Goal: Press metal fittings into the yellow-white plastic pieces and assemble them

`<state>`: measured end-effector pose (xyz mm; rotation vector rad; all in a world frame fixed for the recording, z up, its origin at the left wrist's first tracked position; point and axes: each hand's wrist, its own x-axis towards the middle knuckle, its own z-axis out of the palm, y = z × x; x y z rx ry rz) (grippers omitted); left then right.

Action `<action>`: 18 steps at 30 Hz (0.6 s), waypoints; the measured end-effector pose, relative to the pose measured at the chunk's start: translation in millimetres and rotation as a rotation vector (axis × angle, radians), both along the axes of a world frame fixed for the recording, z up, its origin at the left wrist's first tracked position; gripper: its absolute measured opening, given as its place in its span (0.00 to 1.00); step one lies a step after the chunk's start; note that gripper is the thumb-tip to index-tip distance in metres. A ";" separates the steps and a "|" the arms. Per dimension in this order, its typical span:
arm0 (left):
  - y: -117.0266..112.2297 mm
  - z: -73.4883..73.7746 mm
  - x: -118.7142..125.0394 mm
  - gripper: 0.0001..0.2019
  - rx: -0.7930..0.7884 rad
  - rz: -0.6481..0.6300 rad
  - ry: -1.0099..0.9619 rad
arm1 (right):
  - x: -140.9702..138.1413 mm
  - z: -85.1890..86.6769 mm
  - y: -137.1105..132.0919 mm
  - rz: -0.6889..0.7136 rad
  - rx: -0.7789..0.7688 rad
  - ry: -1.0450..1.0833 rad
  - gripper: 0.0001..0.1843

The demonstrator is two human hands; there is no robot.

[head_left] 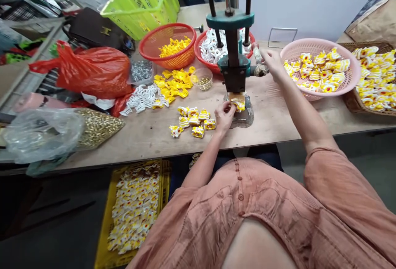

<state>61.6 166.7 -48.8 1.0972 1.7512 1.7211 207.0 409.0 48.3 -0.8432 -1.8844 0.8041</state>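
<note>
A teal hand press [234, 60] stands on the wooden table [154, 137]. My left hand [225, 115] pinches a small yellow-and-white piece [239, 103] seated on the press base, under the ram. My right hand [269, 62] grips the press lever handle [259, 66] at the machine's right side. Several finished yellow-and-white pieces [193, 121] lie in a small group just left of my left hand.
Behind the press: a red basket of yellow parts [168, 45], a red basket of white parts [210, 48], loose yellow parts [173, 83], white parts [142, 97], a green crate [144, 3]. A pink basket [321, 69] and wicker basket [374, 79] sit right. A yellow crate [133, 211] sits below.
</note>
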 end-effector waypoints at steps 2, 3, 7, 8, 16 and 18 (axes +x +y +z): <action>-19.6 0.6 5.8 0.17 -0.029 -0.123 -0.230 | 27.4 -16.1 -31.0 -0.106 -0.023 0.047 0.35; -30.5 1.5 8.7 0.20 -0.040 -0.183 -0.317 | 39.9 -24.1 -52.9 -0.116 -0.047 0.079 0.34; -64.9 11.0 20.0 0.23 -0.064 -0.301 -0.428 | 65.0 -54.4 -157.9 0.223 -0.312 0.165 0.29; -69.7 14.1 22.2 0.23 -0.070 -0.310 -0.421 | 64.6 -60.5 -180.1 0.307 -0.378 0.187 0.28; -92.2 31.5 20.7 0.27 -0.084 -0.452 -0.338 | 54.2 -75.6 -220.5 0.336 -0.406 0.252 0.22; -96.2 30.8 20.7 0.29 -0.073 -0.448 -0.250 | 53.3 -73.3 -221.0 0.353 -0.395 0.245 0.21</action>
